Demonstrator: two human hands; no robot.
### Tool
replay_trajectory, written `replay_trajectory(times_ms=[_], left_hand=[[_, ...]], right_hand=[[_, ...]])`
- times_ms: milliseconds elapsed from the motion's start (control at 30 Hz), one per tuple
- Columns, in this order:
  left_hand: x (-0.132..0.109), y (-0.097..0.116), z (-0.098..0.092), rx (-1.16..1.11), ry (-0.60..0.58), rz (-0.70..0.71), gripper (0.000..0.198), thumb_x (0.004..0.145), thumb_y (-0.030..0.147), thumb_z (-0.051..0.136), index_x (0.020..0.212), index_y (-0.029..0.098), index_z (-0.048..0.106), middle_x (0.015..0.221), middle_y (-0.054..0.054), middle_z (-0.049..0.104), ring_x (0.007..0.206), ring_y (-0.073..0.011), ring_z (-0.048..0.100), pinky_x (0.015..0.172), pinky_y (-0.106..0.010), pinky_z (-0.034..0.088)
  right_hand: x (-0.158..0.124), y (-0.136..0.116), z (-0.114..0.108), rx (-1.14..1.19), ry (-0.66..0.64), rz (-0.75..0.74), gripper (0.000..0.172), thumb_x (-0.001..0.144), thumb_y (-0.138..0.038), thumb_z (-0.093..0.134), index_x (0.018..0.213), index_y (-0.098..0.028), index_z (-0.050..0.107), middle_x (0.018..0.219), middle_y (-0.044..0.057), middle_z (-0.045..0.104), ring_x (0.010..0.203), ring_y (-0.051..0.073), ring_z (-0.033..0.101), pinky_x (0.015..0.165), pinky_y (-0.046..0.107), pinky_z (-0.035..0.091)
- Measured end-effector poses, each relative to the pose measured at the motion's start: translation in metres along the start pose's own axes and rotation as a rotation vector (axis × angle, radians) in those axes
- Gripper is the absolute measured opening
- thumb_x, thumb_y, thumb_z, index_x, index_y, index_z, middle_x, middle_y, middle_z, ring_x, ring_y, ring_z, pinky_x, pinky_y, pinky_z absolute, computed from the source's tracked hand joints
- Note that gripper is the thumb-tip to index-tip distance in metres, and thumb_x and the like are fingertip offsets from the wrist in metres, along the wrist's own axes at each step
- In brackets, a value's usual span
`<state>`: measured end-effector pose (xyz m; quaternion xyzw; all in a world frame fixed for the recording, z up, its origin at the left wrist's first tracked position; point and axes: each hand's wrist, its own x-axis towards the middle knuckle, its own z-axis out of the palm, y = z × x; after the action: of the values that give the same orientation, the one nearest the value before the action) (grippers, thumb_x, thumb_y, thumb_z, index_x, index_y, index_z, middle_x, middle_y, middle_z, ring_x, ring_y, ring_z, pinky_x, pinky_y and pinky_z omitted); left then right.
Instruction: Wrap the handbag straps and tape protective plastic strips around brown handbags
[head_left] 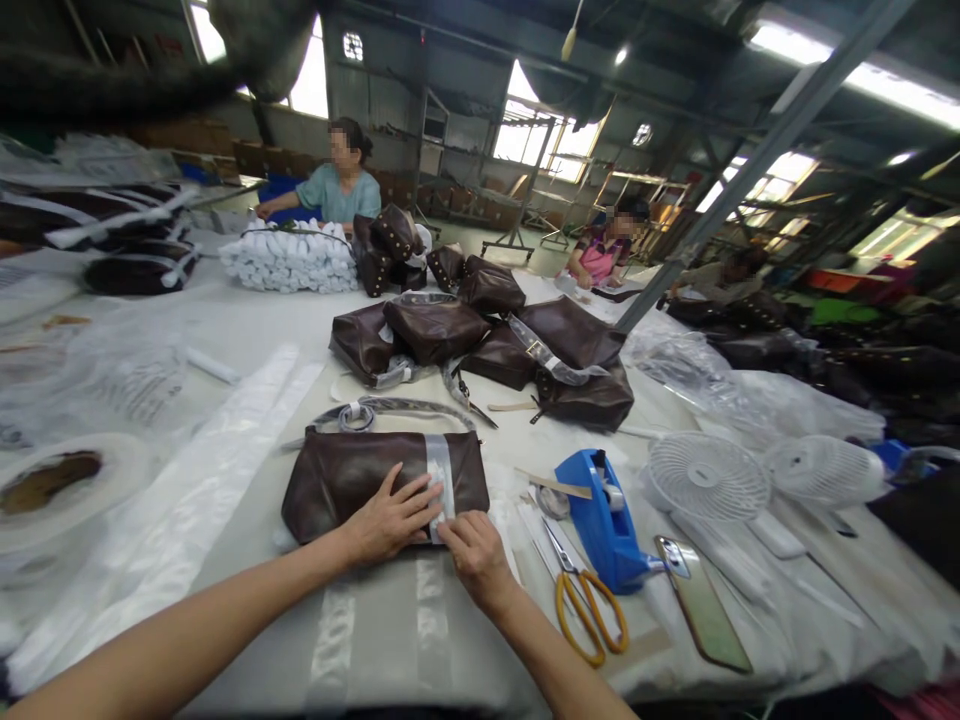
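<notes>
A dark brown leather bag [352, 475] lies flat on the white table [247, 340] in front of me, with a clear plastic band [440, 470] wrapped across its right part. My left hand [390, 520] rests on the bag's lower edge, fingers stretched out flat beside the band. My right hand [474, 548] is at the bag's bottom right corner, fingers curled and pinching the lower end of the band. The bag's strap [390, 410] curves on the table just behind it.
A blue tape dispenser [600, 515], orange-handled scissors [581, 595] and a phone [701, 603] lie to the right, with two white fans [705, 475] beyond. Several brown bags [487, 335] are piled behind. Plastic sleeves [210, 470] lie left. Other people work at the far tables.
</notes>
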<state>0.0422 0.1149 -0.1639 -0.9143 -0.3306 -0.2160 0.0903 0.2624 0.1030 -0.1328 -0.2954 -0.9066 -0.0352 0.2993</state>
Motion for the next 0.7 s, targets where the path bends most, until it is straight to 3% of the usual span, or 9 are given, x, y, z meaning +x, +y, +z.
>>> replay_trajectory(times_ms=[167, 267, 433, 567, 700], left_hand=[[-0.002, 0.000, 0.006, 0.027, -0.030, 0.066, 0.041, 0.098, 0.038, 0.039, 0.135, 0.024, 0.047, 0.137, -0.010, 0.055, 0.135, -0.0228, 0.040, 0.113, -0.060, -0.012], [-0.001, 0.001, 0.005, 0.065, -0.053, 0.080, 0.041, 0.098, 0.037, 0.040, 0.136, 0.024, 0.046, 0.138, -0.011, 0.054, 0.136, -0.0245, 0.037, 0.113, -0.062, -0.009], [-0.001, 0.003, 0.007, 0.063, -0.039, 0.073, 0.039, 0.096, 0.037, 0.044, 0.132, 0.022, 0.050, 0.130, -0.012, 0.059, 0.135, -0.0259, 0.039, 0.113, -0.063, -0.008], [-0.002, 0.003, 0.009, -0.025, -0.049, 0.070, 0.033, 0.096, 0.037, 0.045, 0.120, 0.018, 0.057, 0.115, -0.010, 0.066, 0.130, -0.0239, 0.044, 0.113, -0.060, -0.012], [0.003, 0.008, 0.008, -0.110, -0.055, 0.026, 0.036, 0.096, 0.042, 0.043, 0.118, 0.017, 0.058, 0.117, -0.011, 0.067, 0.129, -0.0239, 0.046, 0.113, -0.058, -0.015]], right_hand=[[0.010, 0.002, -0.017, 0.049, -0.087, 0.089, 0.025, 0.097, -0.027, 0.044, 0.086, -0.020, 0.065, 0.078, 0.004, 0.067, 0.077, 0.016, 0.060, 0.072, 0.030, 0.045], [0.032, 0.012, -0.021, 0.037, -0.083, 0.222, 0.031, 0.100, -0.024, 0.032, 0.102, -0.019, 0.062, 0.094, 0.006, 0.070, 0.090, 0.016, 0.061, 0.082, 0.031, 0.044], [0.051, 0.020, 0.012, -0.026, -0.128, 0.295, 0.034, 0.096, -0.028, 0.043, 0.126, -0.016, 0.052, 0.122, 0.014, 0.062, 0.115, 0.026, 0.053, 0.095, 0.044, 0.039], [0.030, 0.015, 0.044, -0.078, -0.111, 0.326, 0.039, 0.094, -0.025, 0.046, 0.131, -0.015, 0.050, 0.136, 0.017, 0.052, 0.126, 0.030, 0.044, 0.103, 0.052, 0.030], [0.016, 0.013, 0.061, -0.082, -0.014, 0.343, 0.037, 0.093, -0.020, 0.046, 0.129, -0.015, 0.053, 0.138, 0.015, 0.052, 0.129, 0.028, 0.043, 0.107, 0.051, 0.028]])
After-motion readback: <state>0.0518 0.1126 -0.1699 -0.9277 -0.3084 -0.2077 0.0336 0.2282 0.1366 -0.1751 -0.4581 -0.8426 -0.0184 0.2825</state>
